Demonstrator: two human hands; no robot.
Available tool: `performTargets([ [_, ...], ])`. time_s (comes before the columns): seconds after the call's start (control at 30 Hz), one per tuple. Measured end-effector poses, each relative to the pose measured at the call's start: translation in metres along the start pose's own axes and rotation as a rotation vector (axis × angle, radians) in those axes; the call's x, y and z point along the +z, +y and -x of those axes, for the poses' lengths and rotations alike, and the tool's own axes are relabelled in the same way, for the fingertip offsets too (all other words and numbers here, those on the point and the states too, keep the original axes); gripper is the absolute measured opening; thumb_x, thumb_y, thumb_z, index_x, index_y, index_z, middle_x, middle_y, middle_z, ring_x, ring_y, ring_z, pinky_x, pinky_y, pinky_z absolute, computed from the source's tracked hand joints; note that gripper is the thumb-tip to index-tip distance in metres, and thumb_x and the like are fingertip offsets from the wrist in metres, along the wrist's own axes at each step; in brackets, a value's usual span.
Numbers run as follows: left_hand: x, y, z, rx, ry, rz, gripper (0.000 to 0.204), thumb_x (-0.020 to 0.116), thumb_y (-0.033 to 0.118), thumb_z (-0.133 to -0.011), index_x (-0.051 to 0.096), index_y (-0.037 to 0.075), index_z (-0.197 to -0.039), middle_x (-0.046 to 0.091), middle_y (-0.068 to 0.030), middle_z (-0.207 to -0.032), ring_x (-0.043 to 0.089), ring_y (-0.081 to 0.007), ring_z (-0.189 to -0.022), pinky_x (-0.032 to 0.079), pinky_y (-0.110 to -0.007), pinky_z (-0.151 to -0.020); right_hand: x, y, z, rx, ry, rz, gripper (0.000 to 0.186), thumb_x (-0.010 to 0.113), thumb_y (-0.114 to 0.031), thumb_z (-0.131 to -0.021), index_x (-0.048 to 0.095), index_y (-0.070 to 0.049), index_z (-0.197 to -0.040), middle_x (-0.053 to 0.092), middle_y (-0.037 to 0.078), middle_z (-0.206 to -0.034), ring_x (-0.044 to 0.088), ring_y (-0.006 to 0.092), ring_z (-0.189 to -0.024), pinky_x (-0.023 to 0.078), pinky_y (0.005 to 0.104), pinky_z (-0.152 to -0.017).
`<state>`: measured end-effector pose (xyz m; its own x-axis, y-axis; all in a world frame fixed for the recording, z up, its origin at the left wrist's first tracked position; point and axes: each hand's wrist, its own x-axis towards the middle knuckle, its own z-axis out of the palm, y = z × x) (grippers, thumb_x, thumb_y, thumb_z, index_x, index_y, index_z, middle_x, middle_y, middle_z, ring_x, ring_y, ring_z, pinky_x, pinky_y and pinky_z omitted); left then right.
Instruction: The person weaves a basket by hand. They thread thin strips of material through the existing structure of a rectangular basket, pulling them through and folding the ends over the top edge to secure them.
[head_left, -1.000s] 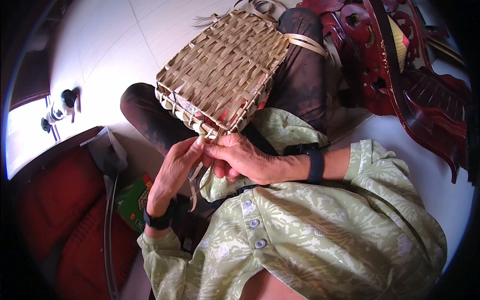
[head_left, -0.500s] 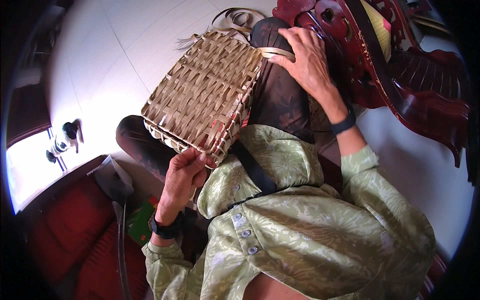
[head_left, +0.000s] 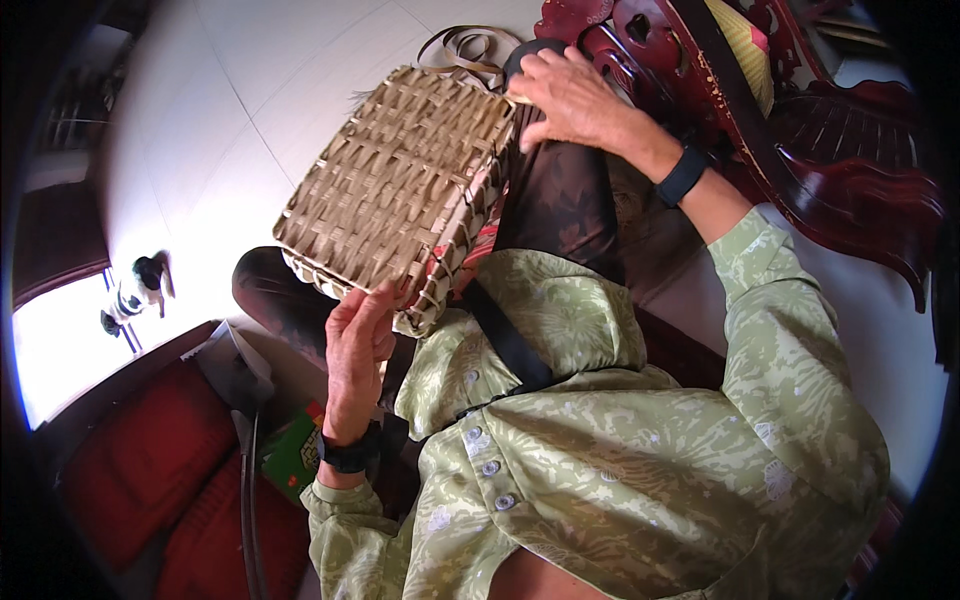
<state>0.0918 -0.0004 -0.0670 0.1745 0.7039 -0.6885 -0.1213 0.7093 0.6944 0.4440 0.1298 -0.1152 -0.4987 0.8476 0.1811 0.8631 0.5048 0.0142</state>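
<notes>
A woven strip basket (head_left: 385,180) with a laced rim rests across my bent legs, red showing along its near right side. My left hand (head_left: 362,320) pinches the basket's near corner, fingertips on its edge. My right hand (head_left: 570,100) is at the far right corner over my knee, fingers curled over pale strips (head_left: 512,98), thumb hanging lower. Behind the basket lie loops of long flat strips (head_left: 460,45); their connection to it is unclear.
Carved red wooden furniture (head_left: 840,180) stands close at right. At left are red cushions (head_left: 145,460), a grey long-handled object (head_left: 225,360), a green box (head_left: 290,450) and a black-and-white object (head_left: 140,290) by a bright opening. Pale tiled floor (head_left: 210,120) surrounds the basket.
My right hand has moved from beside my left up to the far corner, its fingers now more bent. The basket has shifted down and left, with my left hand still at its near corner.
</notes>
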Motion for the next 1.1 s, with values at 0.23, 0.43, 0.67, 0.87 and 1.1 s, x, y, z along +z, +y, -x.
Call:
performTargets([
  [0.23, 0.008, -0.005, 0.028, -0.005, 0.132, 0.071, 0.017, 0.06, 0.019, -0.098, 0.06, 0.01, -0.084, 0.035, 0.0105, -0.055, 0.024, -0.0004, -0.044, 0.017, -0.021, -0.041, 0.004, 0.051, 0.019, 0.027, -0.172, -0.258, 0.013, 0.068, -0.013, -0.077, 0.064, -0.007, -0.088, 0.061, 0.01, -0.092, 0.061, 0.0303, -0.095, 0.045, 0.0427, -0.084],
  [0.43, 0.016, -0.007, 0.025, -0.031, 0.125, 0.09, 0.014, 0.059, 0.018, -0.099, 0.058, 0.011, -0.086, 0.036, 0.0096, -0.055, 0.023, -0.0017, -0.042, 0.017, -0.021, -0.039, -0.02, 0.084, -0.005, 0.087, 0.109, -0.14, 0.015, 0.063, -0.009, -0.081, 0.065, -0.006, -0.096, 0.065, 0.01, -0.081, 0.063, 0.0289, -0.074, 0.052, 0.0386, -0.067],
  [0.67, 0.02, -0.005, 0.022, -0.042, 0.085, 0.112, 0.013, 0.058, 0.019, -0.098, 0.058, 0.012, -0.087, 0.035, 0.0088, -0.055, 0.023, -0.0019, -0.042, 0.018, -0.021, -0.039, -0.182, 0.098, -0.062, 0.169, 0.617, 0.068, 0.013, 0.058, -0.007, -0.088, 0.069, -0.009, -0.094, 0.066, 0.007, -0.084, 0.059, 0.0187, -0.067, 0.049, 0.0318, -0.058],
  [0.87, 0.025, -0.007, 0.024, -0.024, 0.136, 0.131, 0.014, 0.06, 0.019, -0.097, 0.059, 0.01, -0.087, 0.032, 0.0099, -0.056, 0.021, -0.0012, -0.045, 0.016, -0.021, -0.042, -0.029, 0.069, -0.01, -0.157, 0.196, -0.37, 0.019, 0.062, -0.012, -0.092, 0.068, -0.006, -0.109, 0.066, 0.008, -0.089, 0.064, 0.023, -0.084, 0.052, 0.0335, -0.079],
  [1.1, 0.018, -0.009, 0.024, -0.045, 0.156, 0.157, 0.017, 0.06, 0.02, -0.098, 0.057, 0.012, -0.083, 0.034, 0.0094, -0.055, 0.021, -0.0015, -0.045, 0.015, -0.022, -0.042, -0.004, 0.079, 0.005, 0.126, -0.12, -0.905, 0.016, 0.06, -0.013, -0.087, 0.07, -0.003, -0.094, 0.063, 0.011, -0.086, 0.064, 0.0239, -0.085, 0.048, 0.034, -0.081],
])
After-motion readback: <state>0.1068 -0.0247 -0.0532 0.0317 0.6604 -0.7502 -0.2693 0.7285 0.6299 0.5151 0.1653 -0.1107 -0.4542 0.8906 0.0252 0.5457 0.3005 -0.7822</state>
